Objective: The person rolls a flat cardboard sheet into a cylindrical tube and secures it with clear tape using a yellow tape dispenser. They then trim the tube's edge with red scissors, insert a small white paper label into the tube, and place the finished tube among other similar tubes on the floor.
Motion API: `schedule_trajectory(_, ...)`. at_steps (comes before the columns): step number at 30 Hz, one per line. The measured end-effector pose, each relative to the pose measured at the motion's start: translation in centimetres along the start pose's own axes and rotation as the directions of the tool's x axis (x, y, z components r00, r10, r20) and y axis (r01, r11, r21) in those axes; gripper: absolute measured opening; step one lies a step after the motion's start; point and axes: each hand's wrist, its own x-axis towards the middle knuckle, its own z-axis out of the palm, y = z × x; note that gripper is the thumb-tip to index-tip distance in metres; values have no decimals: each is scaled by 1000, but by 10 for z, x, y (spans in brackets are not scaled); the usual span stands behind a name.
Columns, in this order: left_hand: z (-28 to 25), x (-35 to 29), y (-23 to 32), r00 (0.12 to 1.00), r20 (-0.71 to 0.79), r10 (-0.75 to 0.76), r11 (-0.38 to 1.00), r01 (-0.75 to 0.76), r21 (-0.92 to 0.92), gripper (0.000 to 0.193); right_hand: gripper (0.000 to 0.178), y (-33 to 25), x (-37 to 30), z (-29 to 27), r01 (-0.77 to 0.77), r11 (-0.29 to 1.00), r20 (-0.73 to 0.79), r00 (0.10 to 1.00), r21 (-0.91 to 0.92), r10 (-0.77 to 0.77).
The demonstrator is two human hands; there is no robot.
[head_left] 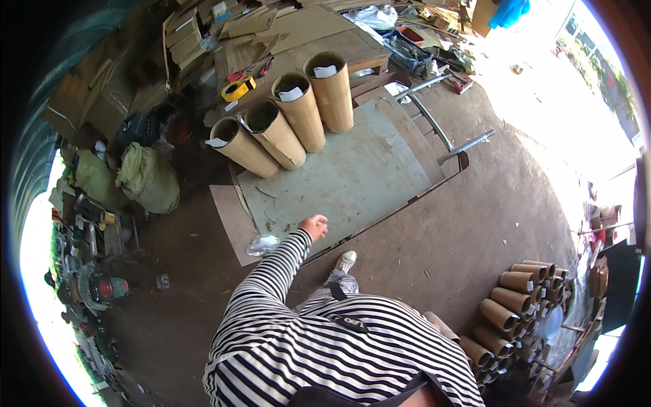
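My left hand (pixel 314 227) reaches out from a striped sleeve over the near edge of a low platform cart with a grey-green top (pixel 366 169). Its fingers are loosely apart, with nothing in them. Close to the forearm, a crumpled clear plastic piece (pixel 262 245) lies on the cart's near left corner. Several brown cardboard tubes stand in a slanting row along the cart's far left side, among them the nearest tube (pixel 247 150) and the farthest tube (pixel 331 95). White pieces stick out at their open tops. My right hand is out of view.
Beyond the tubes, a wooden table (pixel 305 30) carries flat cardboard and a yellow tape roll (pixel 235 90). The cart's metal handle (pixel 434 122) juts out right. More cardboard tubes (pixel 508 298) are stacked at lower right. Pale green sacks (pixel 146 176) sit at left.
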Motion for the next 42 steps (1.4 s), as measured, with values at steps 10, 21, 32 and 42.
schedule_trajectory(10, -98, -21, -170, 928, -250, -276, 863, 124, -490, 26, 29, -652, -7, -357, 508, 750, -180, 764, -423, -620)
schedule_trajectory(21, -7, -105, -237, 893, -27, -449, 797, 387, -465, 25, 36, -1026, -19, -400, 119, 451, -294, 608, -885, -737)
schedule_trajectory(32, -18, -94, -247, 793, -1, -609, 555, 426, -715, 24, 48, -1030, 105, -427, 23, 214, -73, 899, -977, -432)
schedule_trajectory(42, 7, 66, -92, 938, 240, -251, 339, 317, -886, 27, 35, -898, 7, -396, 90, 445, -155, 861, -891, -484)
